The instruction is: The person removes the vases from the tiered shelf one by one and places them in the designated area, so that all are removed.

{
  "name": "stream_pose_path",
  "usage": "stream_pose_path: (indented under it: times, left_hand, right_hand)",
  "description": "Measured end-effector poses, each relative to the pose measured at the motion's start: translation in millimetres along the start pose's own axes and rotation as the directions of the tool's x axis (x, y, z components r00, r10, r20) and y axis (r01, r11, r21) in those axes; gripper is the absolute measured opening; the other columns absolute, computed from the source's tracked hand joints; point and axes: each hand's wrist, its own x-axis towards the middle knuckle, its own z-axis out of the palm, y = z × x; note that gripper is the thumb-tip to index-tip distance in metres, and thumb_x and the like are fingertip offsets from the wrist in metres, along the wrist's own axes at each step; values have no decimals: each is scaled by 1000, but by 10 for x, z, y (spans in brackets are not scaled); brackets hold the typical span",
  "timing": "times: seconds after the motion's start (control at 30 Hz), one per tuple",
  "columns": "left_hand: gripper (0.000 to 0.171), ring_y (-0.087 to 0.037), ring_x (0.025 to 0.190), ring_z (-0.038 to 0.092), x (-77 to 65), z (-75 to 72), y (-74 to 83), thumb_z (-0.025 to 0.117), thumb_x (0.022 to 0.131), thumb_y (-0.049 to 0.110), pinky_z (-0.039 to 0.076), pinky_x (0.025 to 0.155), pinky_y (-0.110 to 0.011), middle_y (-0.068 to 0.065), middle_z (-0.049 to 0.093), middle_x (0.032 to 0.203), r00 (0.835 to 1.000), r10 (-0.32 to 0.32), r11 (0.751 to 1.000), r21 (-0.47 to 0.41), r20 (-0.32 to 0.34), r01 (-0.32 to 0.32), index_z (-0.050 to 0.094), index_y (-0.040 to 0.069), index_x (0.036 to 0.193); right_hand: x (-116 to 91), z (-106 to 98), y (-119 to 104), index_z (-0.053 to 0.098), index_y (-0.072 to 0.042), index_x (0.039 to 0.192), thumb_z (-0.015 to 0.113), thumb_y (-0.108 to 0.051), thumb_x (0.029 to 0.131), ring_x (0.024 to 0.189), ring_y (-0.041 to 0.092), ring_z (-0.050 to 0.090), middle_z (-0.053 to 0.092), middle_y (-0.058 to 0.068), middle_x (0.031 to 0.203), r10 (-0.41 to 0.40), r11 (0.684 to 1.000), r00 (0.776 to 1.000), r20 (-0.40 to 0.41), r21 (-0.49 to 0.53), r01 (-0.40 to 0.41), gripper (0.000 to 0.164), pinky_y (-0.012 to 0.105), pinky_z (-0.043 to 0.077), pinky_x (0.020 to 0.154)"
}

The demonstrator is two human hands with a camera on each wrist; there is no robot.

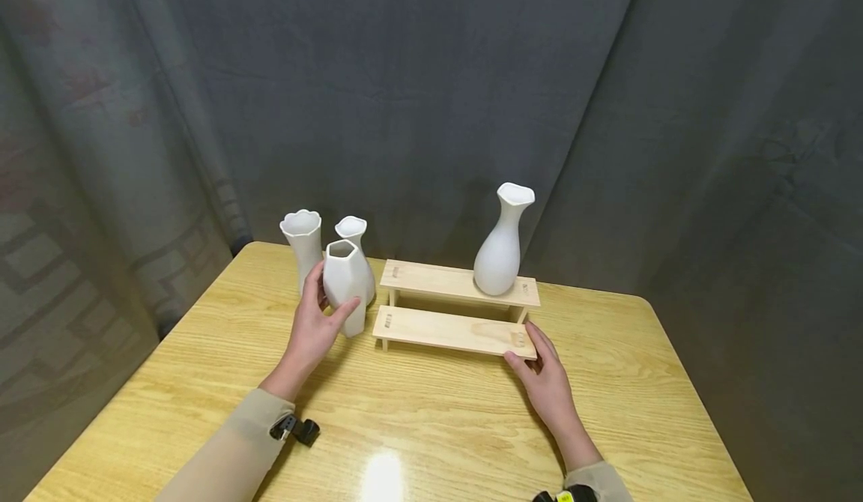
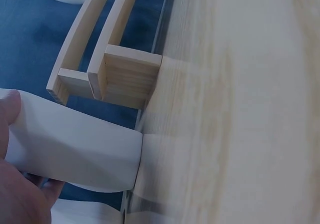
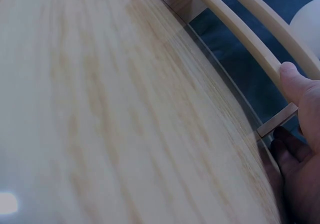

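Note:
My left hand [image 1: 317, 322] grips a white faceted vase [image 1: 344, 286] that stands on the wooden table [image 1: 418, 412], just left of a two-step wooden riser [image 1: 458, 315]. In the left wrist view the faceted vase [image 2: 75, 151] lies across my palm [image 2: 20, 199] beside the riser's end [image 2: 127, 78]. My right hand [image 1: 539, 367] rests on the right end of the riser's lower step, thumb on the front edge [image 3: 292, 81]. A tall white curved vase [image 1: 502, 243] stands on the upper step at the right.
Two more white vases stand behind the one I hold: a scalloped one [image 1: 302, 246] and a narrow-necked one [image 1: 352, 232]. A dark curtain [image 1: 431, 97] hangs close behind the table. The table's edges lie near on the left and right.

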Motion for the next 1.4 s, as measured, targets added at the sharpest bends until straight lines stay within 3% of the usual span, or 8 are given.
stream_pose_path:
  times: [0.33, 0.57, 0.7, 0.87, 1.0, 1.13, 1.27, 1.4]
  left_hand:
    - [96, -39, 146, 51, 16, -26, 35, 86, 97, 6, 44, 119, -59, -22, 48, 162, 1000, 11, 999, 31, -10, -11, 27, 11, 173]
    - [98, -37, 151, 46, 19, -54, 201, 89, 93, 3, 39, 125, -57, -20, 46, 161, 990, 108, 994, 30, -92, -106, 30, 8, 172]
    - [95, -37, 154, 42, 2, -68, 398, 91, 91, 2, 36, 127, -53, -21, 44, 164, 964, 209, 976, 96, -165, -195, 36, 5, 168]
    - [93, -38, 149, 44, 10, -54, 688, 92, 88, 0, 35, 126, -46, -19, 45, 162, 908, 350, 932, 184, -231, -313, 42, 6, 166]
    - [91, -39, 148, 44, 14, 28, 901, 93, 85, -3, 34, 125, -48, -21, 47, 160, 868, 445, 891, 205, -220, -405, 46, 5, 163]
    - [93, -36, 152, 42, 5, 161, 1076, 94, 83, -5, 34, 125, -50, -22, 47, 161, 839, 513, 855, 194, -181, -481, 46, 3, 162]
    - [92, -35, 153, 42, 11, 337, 1217, 94, 83, -4, 34, 126, -48, -21, 47, 162, 831, 537, 842, 151, -144, -518, 46, 3, 162]
    - [89, -33, 155, 41, 3, 536, 1316, 93, 87, 1, 34, 128, -49, -19, 46, 164, 845, 527, 849, 113, -90, -517, 46, 4, 163]
  right_hand:
    - [-1, -8, -8, 31, -11, 175, 74, -34, 108, 163, 36, 31, 22, 15, 181, -4, 1000, 1000, -1, 8, 4, 82, 46, 32, 126]
    - [5, -18, -16, 31, -12, 175, 74, -35, 108, 163, 35, 31, 22, 15, 181, -4, 1000, 1000, 1, 8, 4, 83, 40, 32, 126]
    - [12, -24, -18, 31, -11, 175, 74, -35, 108, 163, 35, 31, 22, 15, 181, -7, 1000, 1000, 2, 8, 7, 83, 39, 32, 125]
    - [10, -32, -12, 31, -11, 175, 74, -35, 108, 163, 36, 30, 21, 16, 181, -12, 1000, 1000, 2, 11, 12, 83, 44, 32, 126]
    - [2, -33, -2, 31, -11, 175, 74, -35, 108, 163, 37, 30, 21, 16, 181, -13, 1000, 1000, 1, 20, 13, 83, 47, 31, 127]
    - [-1, -30, 3, 31, -10, 175, 73, -35, 109, 163, 38, 30, 21, 16, 181, -15, 1000, 1000, 4, 18, 15, 83, 47, 32, 127]
    - [0, -24, 4, 31, -10, 175, 73, -35, 109, 163, 38, 30, 21, 17, 181, -13, 1000, 1000, 1, 14, 13, 83, 47, 32, 127]
    - [-2, -13, 6, 31, -10, 175, 73, -35, 109, 163, 37, 30, 21, 16, 181, -8, 1000, 1000, 4, 5, 8, 82, 48, 33, 127]
